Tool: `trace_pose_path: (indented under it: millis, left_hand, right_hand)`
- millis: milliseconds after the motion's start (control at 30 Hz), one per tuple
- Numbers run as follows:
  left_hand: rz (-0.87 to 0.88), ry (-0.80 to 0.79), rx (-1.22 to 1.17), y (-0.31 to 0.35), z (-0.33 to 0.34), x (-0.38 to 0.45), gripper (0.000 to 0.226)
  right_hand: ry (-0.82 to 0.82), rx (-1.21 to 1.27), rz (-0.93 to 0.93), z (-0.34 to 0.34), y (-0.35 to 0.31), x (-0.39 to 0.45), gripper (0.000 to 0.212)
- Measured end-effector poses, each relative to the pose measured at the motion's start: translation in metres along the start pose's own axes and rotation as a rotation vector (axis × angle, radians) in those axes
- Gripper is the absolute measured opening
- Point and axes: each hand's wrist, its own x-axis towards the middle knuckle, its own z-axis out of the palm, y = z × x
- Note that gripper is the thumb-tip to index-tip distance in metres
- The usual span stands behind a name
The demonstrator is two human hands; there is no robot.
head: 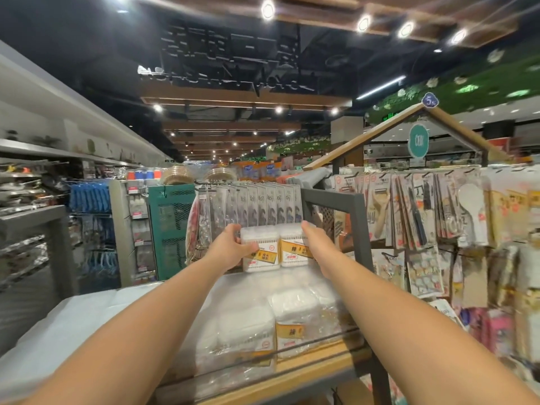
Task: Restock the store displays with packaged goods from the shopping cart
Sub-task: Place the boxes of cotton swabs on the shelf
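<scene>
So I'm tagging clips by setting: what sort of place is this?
A retail store, apparently its housewares aisle. Carded goods on pegs fill the display on the right, stocked shelves line the left, and both hands, left hand and right hand, hold packaged cotton-swab boxes over a wooden display shelf.

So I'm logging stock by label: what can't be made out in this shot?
- Cotton swab pack, head view: small print too small; left hand covers part.
- Right hand: fingers hidden behind the pack.
- Wrapped packs below: glare and plastic blur labels.
- Hanging goods: motion-blurred.

Teal oval sign (418,140), ceiling spotlights (364,23)
</scene>
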Motion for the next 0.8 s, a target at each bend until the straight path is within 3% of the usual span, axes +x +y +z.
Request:
trace_pose_path:
  millis: [200,333,433,600,700,800]
  left_hand:
    - [0.048,-0.058,-0.033,0.009,-0.006,-0.035,0.091]
    - [0.176,0.003,-0.031,0.030,-0.007,-0.090,0.072]
    - [0.211,0.047,-0.146,0.051,0.014,-0.134,0.048]
    - [0.222,-0.015,-0.322,0.090,0.109,-0.202,0.024]
    - [0.215,-0.174,-0.336,0.112,0.194,-0.243,0.019]
    - [0.226,-0.402,-0.327,0.145,0.290,-0.290,0.014]
  right_hand:
    - [0.063,-0.092,-0.152,-0.009,-0.003,-0.039,0.070]
    - [-0.033,-0.122,-0.248,-0.028,-0.004,-0.090,0.064]
    - [-0.073,-0.077,-0.301,-0.059,0.014,-0.127,0.041]
    - [-0.062,0.039,-0.168,-0.169,0.084,-0.193,0.015]
    - [0.003,0.042,-0.046,-0.265,0.139,-0.233,0.004]
    - [0.127,-0.017,0.096,-0.369,0.199,-0.281,0.014]
